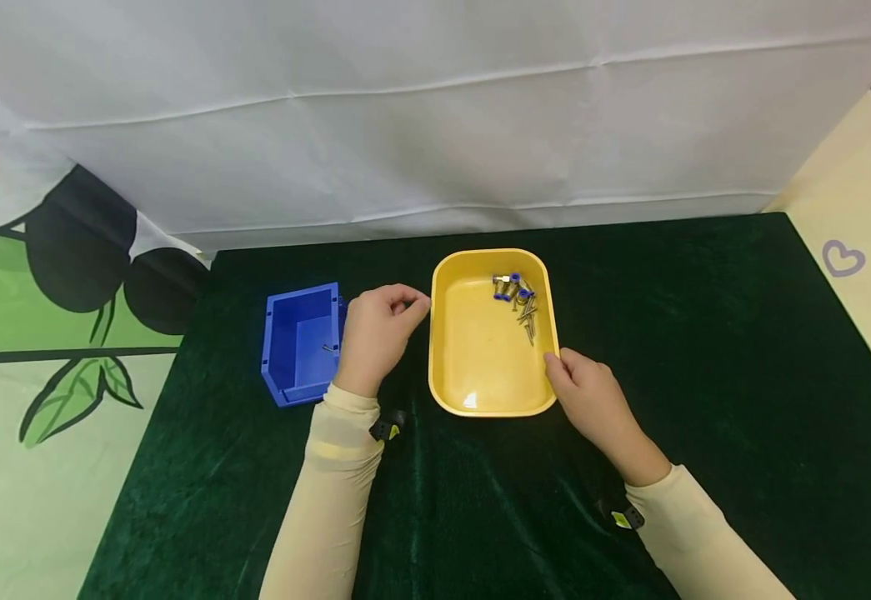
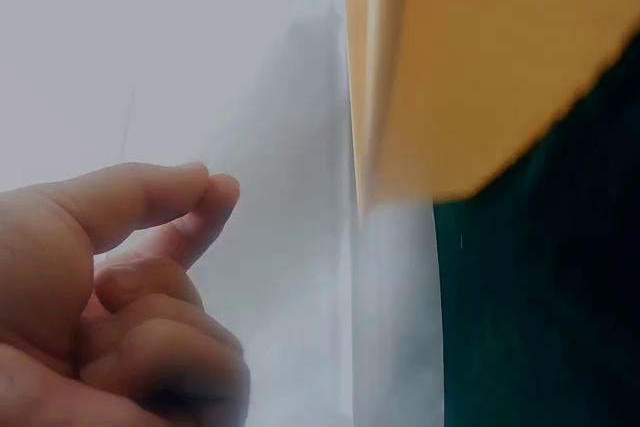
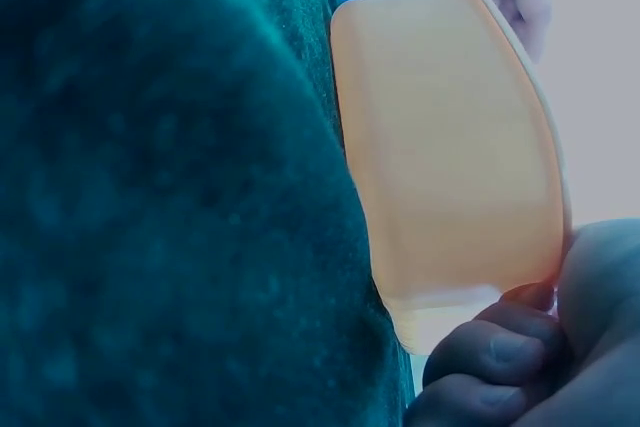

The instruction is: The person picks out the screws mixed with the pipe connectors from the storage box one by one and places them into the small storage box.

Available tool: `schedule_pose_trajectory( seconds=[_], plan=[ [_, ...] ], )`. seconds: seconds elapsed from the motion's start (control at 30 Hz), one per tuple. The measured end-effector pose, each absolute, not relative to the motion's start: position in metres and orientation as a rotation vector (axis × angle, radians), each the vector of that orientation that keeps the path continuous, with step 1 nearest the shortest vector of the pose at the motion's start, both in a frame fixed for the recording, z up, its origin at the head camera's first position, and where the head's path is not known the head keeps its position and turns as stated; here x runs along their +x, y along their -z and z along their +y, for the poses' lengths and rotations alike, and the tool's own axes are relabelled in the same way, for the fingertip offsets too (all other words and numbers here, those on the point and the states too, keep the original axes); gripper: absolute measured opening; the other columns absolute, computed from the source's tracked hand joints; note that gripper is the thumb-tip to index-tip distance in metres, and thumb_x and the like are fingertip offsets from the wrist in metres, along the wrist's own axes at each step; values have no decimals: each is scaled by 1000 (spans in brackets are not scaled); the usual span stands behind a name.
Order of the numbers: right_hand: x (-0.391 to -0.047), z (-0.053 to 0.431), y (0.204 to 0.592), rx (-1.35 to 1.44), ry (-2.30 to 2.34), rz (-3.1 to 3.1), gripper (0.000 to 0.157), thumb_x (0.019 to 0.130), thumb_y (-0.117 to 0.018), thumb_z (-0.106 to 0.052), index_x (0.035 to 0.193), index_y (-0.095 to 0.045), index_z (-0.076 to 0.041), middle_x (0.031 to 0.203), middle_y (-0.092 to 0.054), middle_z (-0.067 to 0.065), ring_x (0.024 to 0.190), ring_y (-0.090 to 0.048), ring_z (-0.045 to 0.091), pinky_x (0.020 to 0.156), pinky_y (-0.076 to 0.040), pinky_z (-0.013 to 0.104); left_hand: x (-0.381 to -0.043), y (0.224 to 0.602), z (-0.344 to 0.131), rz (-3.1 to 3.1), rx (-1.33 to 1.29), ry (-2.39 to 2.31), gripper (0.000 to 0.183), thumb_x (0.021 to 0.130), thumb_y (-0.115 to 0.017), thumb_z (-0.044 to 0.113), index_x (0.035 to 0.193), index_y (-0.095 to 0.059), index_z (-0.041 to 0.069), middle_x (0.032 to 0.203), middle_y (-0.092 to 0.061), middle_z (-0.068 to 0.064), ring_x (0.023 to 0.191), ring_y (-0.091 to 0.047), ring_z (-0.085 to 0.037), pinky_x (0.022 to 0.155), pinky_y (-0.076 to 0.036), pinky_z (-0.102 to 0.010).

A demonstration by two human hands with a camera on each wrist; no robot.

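A yellow tray (image 1: 473, 358) lies on the dark green cloth. My right hand (image 1: 593, 396) grips its near right rim, thumb on top and fingers curled beneath, as the right wrist view also shows. Several brass push-in fittings with blue ends (image 1: 510, 287) and several screws (image 1: 528, 318) lie in the tray's upper right part. By the tray's left rim is my left hand (image 1: 377, 337). Its thumb and forefinger tips meet and the other fingers curl in; the left wrist view shows nothing between them. Left of that hand stands a blue bin (image 1: 277, 333) holding one small screw (image 1: 327, 348).
Green velvet cloth (image 1: 705, 333) covers the table, with folds near the front. A white curtain (image 1: 435, 150) hangs along the back edge. Part of the blue bin's right side is hidden behind my left hand. Each wrist carries a small dark camera.
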State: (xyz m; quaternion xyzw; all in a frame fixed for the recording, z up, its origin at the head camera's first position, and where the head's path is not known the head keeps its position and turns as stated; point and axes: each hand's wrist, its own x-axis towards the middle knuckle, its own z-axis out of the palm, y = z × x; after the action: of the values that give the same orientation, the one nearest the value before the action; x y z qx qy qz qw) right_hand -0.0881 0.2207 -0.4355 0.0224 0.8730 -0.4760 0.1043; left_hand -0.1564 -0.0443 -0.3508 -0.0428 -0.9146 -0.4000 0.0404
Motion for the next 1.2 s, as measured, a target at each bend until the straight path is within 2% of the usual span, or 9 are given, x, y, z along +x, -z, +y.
schedule_pose_trajectory(
  seconds=[0.23, 0.6, 0.77, 1.2],
  plan=[
    [-88, 220, 437, 63, 1408, 2577, 35, 106, -42, -37, 103, -63, -10, 73, -55, 9, 55, -52, 25, 50, -42, 30, -156, 352, -10, -2706, -243, 1329, 22, 96, -67, 31, 97, -76, 11, 64, -44, -5, 57, -45, -21, 48, -34, -27],
    [-88, 221, 437, 68, 1399, 2586, 34, 106, -42, -37, 99, -63, -10, 72, -55, 8, 55, -53, 25, 50, -43, 30, -169, 347, 26, -2721, -381, 1434, 19, 94, -69, 32, 94, -76, 14, 58, -40, -3, 50, -39, -19, 47, -29, -25],
    [-88, 221, 438, 61, 1410, 2594, 35, 106, -42, -37, 96, -63, -10, 70, -54, 8, 54, -52, 24, 49, -43, 30, -176, 347, 41, -2755, -399, 1492, 15, 94, -70, 28, 94, -75, 14, 62, -49, -2, 52, -41, -17, 49, -32, -25],
    [-88, 221, 438, 62, 1437, 2577, 33, 106, -43, -35, 97, -63, -10, 71, -56, 7, 54, -52, 24, 49, -44, 30, -194, 363, 55, -2809, -241, 1529, 16, 95, -68, 28, 94, -76, 14, 63, -56, 1, 48, -42, -15, 46, -31, -24]
  ],
)
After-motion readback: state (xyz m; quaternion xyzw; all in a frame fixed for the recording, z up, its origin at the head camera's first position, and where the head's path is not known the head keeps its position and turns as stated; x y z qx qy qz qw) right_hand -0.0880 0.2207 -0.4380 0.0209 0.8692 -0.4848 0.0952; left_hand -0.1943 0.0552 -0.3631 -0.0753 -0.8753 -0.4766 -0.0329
